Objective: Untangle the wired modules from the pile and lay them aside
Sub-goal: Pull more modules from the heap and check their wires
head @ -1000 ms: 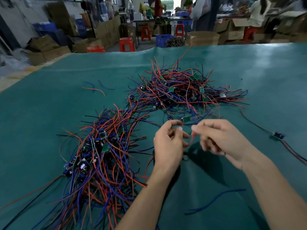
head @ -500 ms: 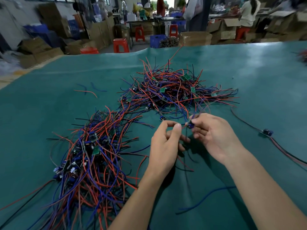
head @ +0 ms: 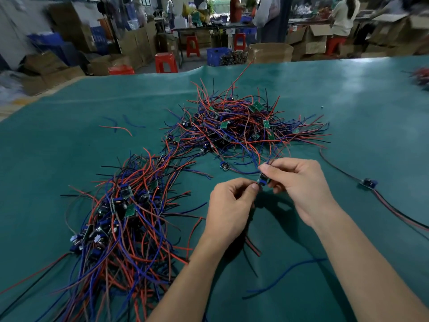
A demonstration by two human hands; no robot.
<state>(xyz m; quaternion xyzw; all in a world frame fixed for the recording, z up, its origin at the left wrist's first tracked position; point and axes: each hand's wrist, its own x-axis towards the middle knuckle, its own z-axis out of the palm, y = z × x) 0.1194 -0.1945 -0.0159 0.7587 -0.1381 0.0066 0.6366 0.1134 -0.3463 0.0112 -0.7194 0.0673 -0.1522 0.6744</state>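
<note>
Teal matting covers the counter [head: 348, 101]. Above it the left hand [head: 228, 209] and the right hand [head: 299, 182] pinch one small green-and-blue wired module [head: 264, 180] between curled fingertips, its wires trailing back to the far tangled pile of red, blue and black wires [head: 243, 126]. A nearer, longer heap of wired modules [head: 120, 217] lies left of the hands. Another blue module on a red-black lead [head: 369, 183] lies well apart at right.

A small wired module [head: 263, 181] sits pinched between both hands, near the tangled pile [head: 241, 126].
</note>
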